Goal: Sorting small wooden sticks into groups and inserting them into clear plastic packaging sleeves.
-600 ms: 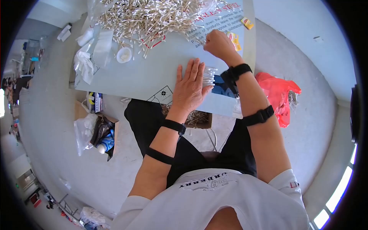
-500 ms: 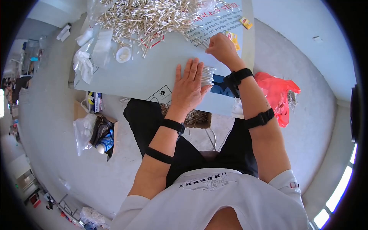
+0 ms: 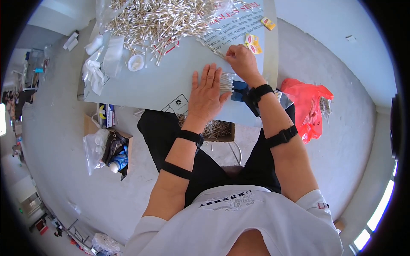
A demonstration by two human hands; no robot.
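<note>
My left hand [image 3: 208,94] lies flat on the grey table top, fingers stretched out, covering part of a small row of cotton swabs [image 3: 227,82]. The white tips of that row stick out on the hand's right side. Just beyond it, my right hand [image 3: 243,64] is closed in a pinch, with a thin cotton swab [image 3: 218,52] reaching out from its fingertips toward the pile; whether it holds more than one is hidden. A large heap of loose cotton swabs [image 3: 162,21] covers the far part of the table.
Left of the heap's near edge stand a small round white container [image 3: 136,62] and white plastic film [image 3: 114,55]. Yellow packets [image 3: 253,44] lie at the right. A red plastic bag [image 3: 305,102] hangs beyond the right edge. Below the table are a box of swabs [image 3: 220,131] and a filled carton [image 3: 129,149].
My right hand has come slightly nearer and to the left, closer to the swab row. My left hand stays flat in place on the row.
</note>
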